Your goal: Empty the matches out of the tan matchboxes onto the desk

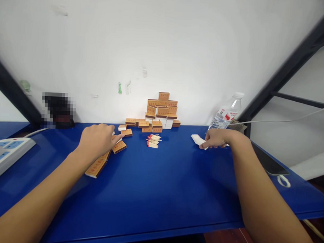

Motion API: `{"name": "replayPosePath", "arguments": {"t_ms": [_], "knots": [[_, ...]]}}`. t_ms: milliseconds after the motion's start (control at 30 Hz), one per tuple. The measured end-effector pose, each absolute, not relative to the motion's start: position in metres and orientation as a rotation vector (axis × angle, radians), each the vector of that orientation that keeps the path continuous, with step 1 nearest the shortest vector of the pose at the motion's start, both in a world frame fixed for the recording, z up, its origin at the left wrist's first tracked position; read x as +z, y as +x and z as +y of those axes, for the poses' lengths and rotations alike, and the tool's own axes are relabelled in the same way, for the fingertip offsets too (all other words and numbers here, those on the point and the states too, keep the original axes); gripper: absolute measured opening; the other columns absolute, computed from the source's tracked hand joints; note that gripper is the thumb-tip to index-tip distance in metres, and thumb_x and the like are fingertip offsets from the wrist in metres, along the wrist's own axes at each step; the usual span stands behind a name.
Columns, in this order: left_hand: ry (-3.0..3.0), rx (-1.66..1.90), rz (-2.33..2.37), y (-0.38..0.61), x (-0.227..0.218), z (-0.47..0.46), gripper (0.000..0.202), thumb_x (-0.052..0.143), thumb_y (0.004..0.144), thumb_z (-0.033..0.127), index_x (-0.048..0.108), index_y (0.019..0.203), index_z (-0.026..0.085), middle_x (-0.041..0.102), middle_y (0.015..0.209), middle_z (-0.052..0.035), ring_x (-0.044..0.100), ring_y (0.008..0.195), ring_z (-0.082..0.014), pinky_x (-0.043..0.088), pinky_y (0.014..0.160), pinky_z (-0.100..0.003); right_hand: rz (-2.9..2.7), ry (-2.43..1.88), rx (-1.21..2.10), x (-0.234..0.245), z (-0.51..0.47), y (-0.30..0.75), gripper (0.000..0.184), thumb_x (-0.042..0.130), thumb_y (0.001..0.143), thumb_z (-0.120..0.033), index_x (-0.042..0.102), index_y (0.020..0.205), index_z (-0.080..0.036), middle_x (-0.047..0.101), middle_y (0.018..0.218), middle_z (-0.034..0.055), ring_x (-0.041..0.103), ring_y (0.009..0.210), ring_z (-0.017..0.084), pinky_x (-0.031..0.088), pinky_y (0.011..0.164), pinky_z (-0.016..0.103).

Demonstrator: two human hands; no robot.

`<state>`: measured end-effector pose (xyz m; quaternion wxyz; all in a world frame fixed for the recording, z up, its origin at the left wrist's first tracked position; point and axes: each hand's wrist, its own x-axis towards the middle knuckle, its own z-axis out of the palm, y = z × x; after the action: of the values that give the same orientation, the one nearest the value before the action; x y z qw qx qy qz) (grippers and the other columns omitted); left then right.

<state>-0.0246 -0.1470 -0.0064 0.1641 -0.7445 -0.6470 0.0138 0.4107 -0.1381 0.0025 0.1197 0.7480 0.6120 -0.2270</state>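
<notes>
Two hands work over the blue table [159,199], and everything you need sits within their reach. At the far left a power strip [6,153] lies at the table's edge, well apart from the work. Your left hand [97,140] hangs knuckles-up over the loose matchboxes [119,147], which trail toward you in a ragged line. The fingers are bent down onto them and the index tip is out toward the box in front. Whether they actually grip a box or only rest on it is hidden under the hand, so I cannot tell.

Between your hands lies a small heap of matches [153,140], heads mostly one way, probably kept central so either hand can get to it. Behind it the stack of matchboxes [162,111] stands against the wall [164,47], which looks to brace it.

Your right hand [217,138] pinches one end of a white tray [197,139] between thumb and fingertips. The tray lies low on the table, its free end pointing toward the matches. Just behind that hand stands a water bottle [227,113], and a phone [269,162] lies near the right edge, out of the way.
</notes>
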Motion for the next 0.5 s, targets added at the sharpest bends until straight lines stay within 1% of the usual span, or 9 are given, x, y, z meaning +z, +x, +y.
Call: {"name": "replayPosePath", "arguments": {"t_ms": [100,233,400,467,500], "knots": [[-2.125,0.023,-1.832,-0.025,-0.007,-0.147,0.061,0.041,0.099,0.069,0.074,0.098,0.018,0.076,0.094,-0.0163,0.072,0.087,-0.0358,0.043,0.065,-0.035,1.828,2.215,-0.513,0.003,-0.135,0.414,0.038,0.074,0.081,-0.049,0.067,0.061,-0.017,0.067,0.069,0.0087,0.060,0.060,0.020,0.043,0.058,0.032],[-2.127,0.020,-1.826,-0.025,-0.007,-0.148,0.060,0.041,0.099,0.068,0.075,0.098,0.018,0.076,0.094,-0.0161,0.072,0.086,-0.0357,0.044,0.066,-0.036,1.959,2.259,-0.252,0.000,-0.128,0.417,0.037,0.072,0.082,-0.051,0.069,0.064,-0.018,0.072,0.074,0.0103,0.066,0.069,0.024,0.044,0.063,0.034],[-2.138,-0.001,-1.824,-0.024,-0.007,-0.148,0.059,0.042,0.099,0.067,0.075,0.099,0.017,0.075,0.092,-0.0166,0.072,0.086,-0.0379,0.045,0.065,-0.037,1.910,2.168,-0.261,-0.009,-0.123,0.411,0.053,0.066,0.085,-0.065,0.071,0.066,-0.016,0.074,0.076,0.0141,0.069,0.072,0.026,0.046,0.066,0.034],[-2.142,-0.003,-1.815,-0.024,-0.007,-0.148,0.059,0.042,0.100,0.066,0.075,0.098,0.017,0.075,0.092,-0.0163,0.072,0.085,-0.0380,0.044,0.065,-0.037,1.918,2.182,-0.200,-0.013,-0.121,0.408,0.058,0.063,0.085,-0.071,0.074,0.071,-0.015,0.074,0.079,0.0168,0.070,0.074,0.028,0.047,0.066,0.035],[-2.141,-0.002,-1.814,-0.024,-0.007,-0.148,0.059,0.042,0.100,0.066,0.075,0.098,0.017,0.075,0.092,-0.0161,0.073,0.086,-0.0379,0.044,0.065,-0.037,1.943,2.212,-0.143,-0.016,-0.120,0.407,0.059,0.064,0.083,-0.072,0.075,0.074,-0.014,0.074,0.080,0.0180,0.070,0.074,0.029,0.047,0.065,0.035]]}}
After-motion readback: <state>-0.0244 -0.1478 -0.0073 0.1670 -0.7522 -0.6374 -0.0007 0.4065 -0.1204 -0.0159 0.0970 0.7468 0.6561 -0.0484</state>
